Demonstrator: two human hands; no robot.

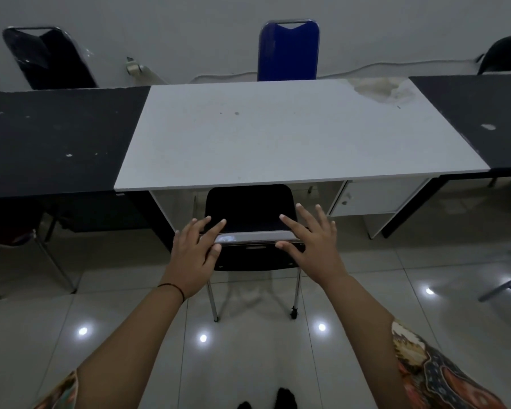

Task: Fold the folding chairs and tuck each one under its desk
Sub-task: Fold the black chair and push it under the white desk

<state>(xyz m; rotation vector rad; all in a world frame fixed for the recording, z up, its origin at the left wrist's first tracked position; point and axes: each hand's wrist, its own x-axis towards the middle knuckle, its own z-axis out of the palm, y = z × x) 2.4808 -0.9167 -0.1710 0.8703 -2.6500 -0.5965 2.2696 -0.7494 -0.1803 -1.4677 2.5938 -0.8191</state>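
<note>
both my hands are spread, fingers straight — my left hand (pixel 196 251) and right hand (pixel 312 241) rest over the top rail of the black chair (pixel 250 212). the chair stands at my twelve o'clock, its seat partly under the white tabletop (pixel 292 134). a blue chair (pixel 288 51) stands beyond the tabletop — against the wall.
</note>
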